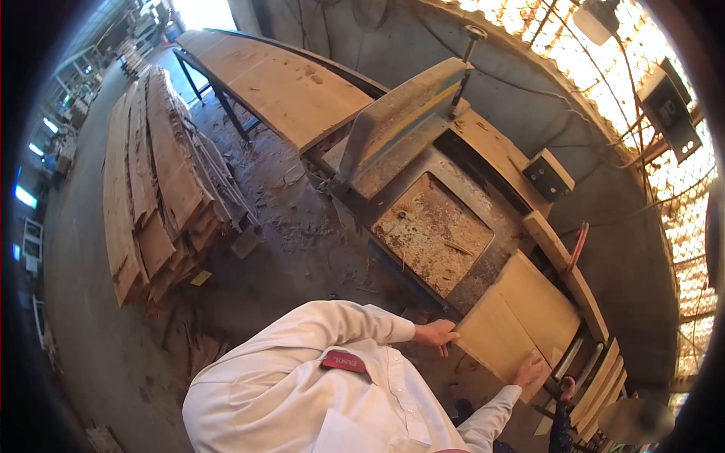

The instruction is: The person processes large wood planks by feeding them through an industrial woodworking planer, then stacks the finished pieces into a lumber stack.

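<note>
A pale flat wooden board with a dark line across its face lies at the near end of a woodworking machine's bed. My left hand is closed on the board's left corner, with the thumb near the top and fingers curled at the edge. My right hand rests on top of the board near its close edge, fingers stretched over the wood. Ahead of the board is a metal machine bed with a sawdust-covered recessed panel. The undersides of the board and of my left fingers are hidden.
Another person's hand is near metal rollers and stacked wood strips. A tall machine housing spans the bed; beyond runs a long wooden table. Rough planks are piled on the left. A wooden rail flanks the board.
</note>
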Motion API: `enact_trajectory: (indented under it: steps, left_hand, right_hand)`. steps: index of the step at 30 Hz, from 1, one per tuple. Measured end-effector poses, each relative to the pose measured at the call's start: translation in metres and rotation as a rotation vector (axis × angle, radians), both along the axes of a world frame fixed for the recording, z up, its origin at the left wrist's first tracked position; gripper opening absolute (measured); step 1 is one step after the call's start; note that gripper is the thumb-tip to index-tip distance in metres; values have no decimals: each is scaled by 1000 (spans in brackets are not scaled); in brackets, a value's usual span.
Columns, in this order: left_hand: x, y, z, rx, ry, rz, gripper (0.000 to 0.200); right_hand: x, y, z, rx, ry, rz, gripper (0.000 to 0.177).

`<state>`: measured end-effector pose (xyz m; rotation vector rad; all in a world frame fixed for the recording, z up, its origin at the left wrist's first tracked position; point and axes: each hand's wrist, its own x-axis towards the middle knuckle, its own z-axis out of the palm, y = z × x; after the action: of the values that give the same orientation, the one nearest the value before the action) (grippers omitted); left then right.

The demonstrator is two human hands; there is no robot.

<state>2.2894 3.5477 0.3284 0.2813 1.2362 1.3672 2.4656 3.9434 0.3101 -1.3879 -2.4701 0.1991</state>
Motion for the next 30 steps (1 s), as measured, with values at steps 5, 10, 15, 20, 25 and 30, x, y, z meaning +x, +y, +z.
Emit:
enact_trajectory:
  steps: [5,10,15,20,25,30]
  left_hand:
    - [-33,6,-19,103,323,-281,39]
    - [-132,-177,-8,-36,35,-29,35]
    - [-301,-445,-18,-230,209,1357,49]
    - [-421,-528,5,-110,165,1486,52]
    - [-478,-535,-9,-153,236,1384,50]
    - [-470,-531,-18,-194,299,1354,45]
  right_hand:
    - [-23,-39,-8,54,-58,-9,74]
    - [-17,-77,-11,55,20,75,67]
    - [-41,-167,2,17,316,76,53]
    - [-140,-296,52,43,302,389,35]
    - [-219,-386,82,-293,486,482,23]
    - [-221,-428,77,-540,569,425,21]
